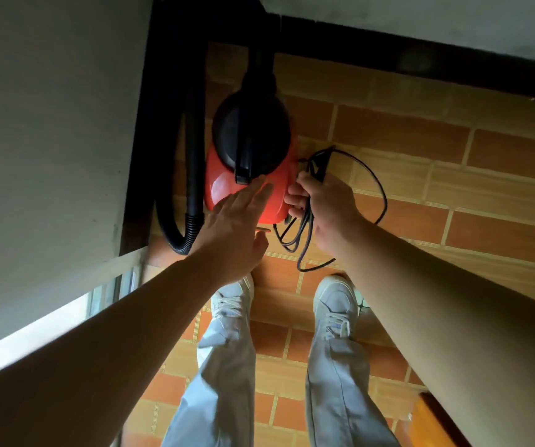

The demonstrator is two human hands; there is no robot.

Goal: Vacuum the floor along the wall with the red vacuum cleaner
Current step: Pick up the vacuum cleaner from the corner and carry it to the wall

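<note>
Red vacuum cleaner (pixel 251 146) stands on the brick-pattern tile floor (pixel 420 156) in the corner. It is just beside the dark skirting (pixel 137 156) of the grey wall (pixel 50 124) on my left.

Look of it: glossy red lower shell, black domed top, and a black handle bar running down the middle. A black ribbed hose (pixel 195 156) runs between the body and the skirting, then loops round below the body.

Left hand (pixel 230 227): fingers straight and released, tips over the red shell by the handle end. I cannot confirm contact.

Right hand (pixel 324 208): fingers curled round a bunch of black power cord (pixel 292 240), right beside the shell's right edge. Loose loops trail on the tiles.

My white shoes (pixel 233 298) stand just behind.
</note>
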